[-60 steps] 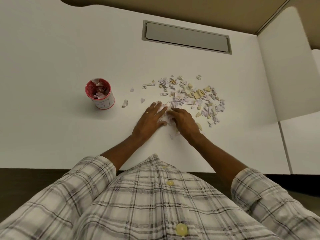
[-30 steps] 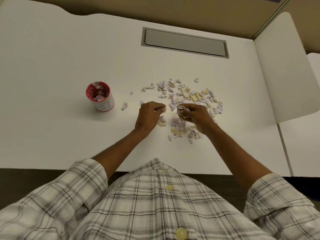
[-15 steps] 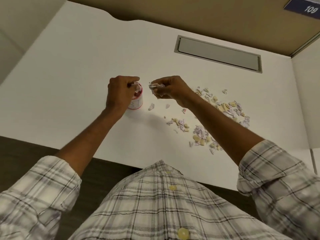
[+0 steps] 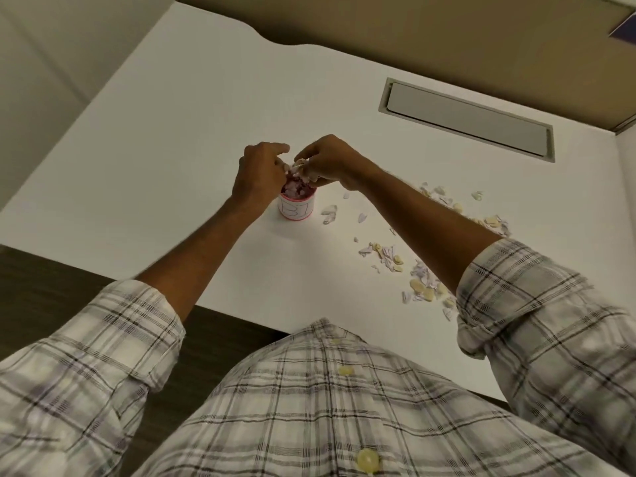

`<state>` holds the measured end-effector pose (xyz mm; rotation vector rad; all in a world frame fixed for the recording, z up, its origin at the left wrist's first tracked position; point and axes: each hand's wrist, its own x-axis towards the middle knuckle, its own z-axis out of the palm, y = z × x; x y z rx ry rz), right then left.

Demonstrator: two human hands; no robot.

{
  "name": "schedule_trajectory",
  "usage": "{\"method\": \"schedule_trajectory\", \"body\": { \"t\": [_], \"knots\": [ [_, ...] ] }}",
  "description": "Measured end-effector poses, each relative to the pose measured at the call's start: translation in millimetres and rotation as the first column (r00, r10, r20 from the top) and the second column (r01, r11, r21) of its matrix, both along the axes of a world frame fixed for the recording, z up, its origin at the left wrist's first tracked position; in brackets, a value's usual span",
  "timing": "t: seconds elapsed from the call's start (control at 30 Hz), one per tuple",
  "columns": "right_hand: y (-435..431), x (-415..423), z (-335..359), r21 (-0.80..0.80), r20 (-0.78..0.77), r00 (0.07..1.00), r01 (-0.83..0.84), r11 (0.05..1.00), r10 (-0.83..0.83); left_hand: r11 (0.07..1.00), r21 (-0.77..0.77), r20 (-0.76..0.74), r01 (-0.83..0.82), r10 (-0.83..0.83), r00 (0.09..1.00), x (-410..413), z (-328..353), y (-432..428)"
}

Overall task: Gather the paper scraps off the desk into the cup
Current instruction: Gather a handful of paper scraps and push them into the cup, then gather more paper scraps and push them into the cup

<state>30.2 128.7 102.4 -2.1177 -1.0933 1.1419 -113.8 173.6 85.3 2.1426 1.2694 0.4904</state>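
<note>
A small red and white cup [image 4: 298, 207] stands on the white desk [image 4: 192, 139], partly filled with paper scraps. My left hand [image 4: 258, 171] and my right hand [image 4: 327, 160] hover together just above its mouth, fingers pinched on small scraps [image 4: 298, 166] held between them. Loose lilac and yellow scraps [image 4: 389, 257] lie on the desk to the right of the cup, partly hidden under my right forearm. A few single scraps [image 4: 329, 213] lie right beside the cup.
A grey rectangular cable hatch [image 4: 468, 119] is set into the desk at the back right. A beige partition wall [image 4: 413, 29] runs along the far edge. The desk's front edge [image 4: 137, 273] is close to my body, with dark floor below.
Both hands lifted pinches of scraps from the pile and carried them left to the cup; they now meet right over its mouth. The view turned left and tilted.
</note>
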Motion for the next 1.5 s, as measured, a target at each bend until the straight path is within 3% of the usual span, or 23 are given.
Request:
{"method": "schedule_trajectory", "body": {
  "t": [0.37, 0.53, 0.7, 0.77, 0.83, 0.9, 0.97, 1.1, 1.3, 1.4, 1.5],
  "knots": [
    [5.7, -5.5, 9.7, -0.044, -0.037, 0.997, 0.064, 0.997, -0.065, 0.987, -0.154, 0.049, 0.046, -0.039, 0.998, 4.7, 1.2, 4.2],
    [-1.2, -1.4, 7.3, 0.163, -0.006, 0.992, 0.126, 0.979, -0.127, 0.990, -0.126, 0.083, 0.066, -0.056, 0.995, 0.2, -1.3, 7.8],
    [-26.3, 16.5, -36.5, 0.314, 0.352, 0.924, 0.033, 0.949, -0.149, 0.982, -0.024, -0.068, 0.189, -0.191, 0.979, -1.7, -9.1, 3.0],
    [-42.5, 23.2, -68.0, 0.223, 0.443, 0.892, -0.016, 0.975, -0.087, 0.960, -0.003, -0.160, 0.281, -0.278, 0.947, 0.3, -16.4, -0.4],
    [-62.8, 25.2, -98.0, 0.023, 0.487, 0.865, -0.149, 0.989, 0.119, 0.942, 0.013, -0.255, 0.336, -0.322, 0.912, 3.9, -22.1, -2.9],
    [-85.0, 22.3, -123.5, -0.106, 0.535, 0.771, -0.345, 0.933, 0.346, 0.931, 0.004, -0.336, 0.365, -0.342, 0.878, 8.7, -27.1, -2.5],
    [-106.9, 18.4, -144.1, -0.140, 0.610, 0.644, -0.484, 0.864, 0.460, 0.932, -0.031, -0.405, 0.362, -0.342, 0.848, 14.3, -29.6, -1.2],
    [-157.6, 16.6, -158.6, -0.085, 0.678, 0.582, -0.545, 0.834, 0.449, 0.941, -0.030, -0.474, 0.338, -0.312, 0.824, 25.7, -27.5, -0.2],
    [-257.1, 54.3, -156.0, -0.048, 0.790, 0.548, -0.393, 0.918, 0.275, 0.930, 0.028, -0.572, 0.367, -0.287, 0.769, 36.2, -24.2, -4.0],
    [-299.7, 80.0, -149.2, 0.010, 0.790, 0.605, -0.170, 0.985, 0.096, 0.921, -0.019, -0.624, 0.390, -0.316, 0.715, 42.0, -25.5, -3.3],
    [-336.3, 94.3, -152.3, 0.053, 0.742, 0.660, 0.112, 0.992, -0.114, 0.930, -0.133, -0.681, 0.343, -0.337, 0.650, 52.9, -28.1, 1.7]
  ]
}}
